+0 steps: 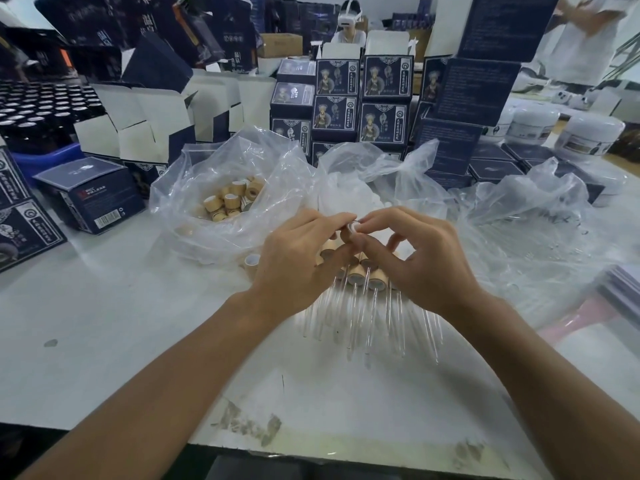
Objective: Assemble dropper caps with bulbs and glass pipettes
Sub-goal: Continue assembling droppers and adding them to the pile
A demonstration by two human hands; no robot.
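Matte tan cylindrical cap with white rubber bulb pinched between curled fingers of left hand and right hand, raised over finished droppers with slim clear glass pipettes fanned on the white table, near crinkled plastic bag of caps

caps in the bag: we see tan, wood-toned sides
finished droppers: tan caps, clear glass pipettes
bags: clear, filmy plastic — faintly white
table: we see white, with grey scuffs near the front edge
stacked boxes: dark navy — pale figure prints, white inner flaps
jars: white
small cap held: we see tan with a white rim
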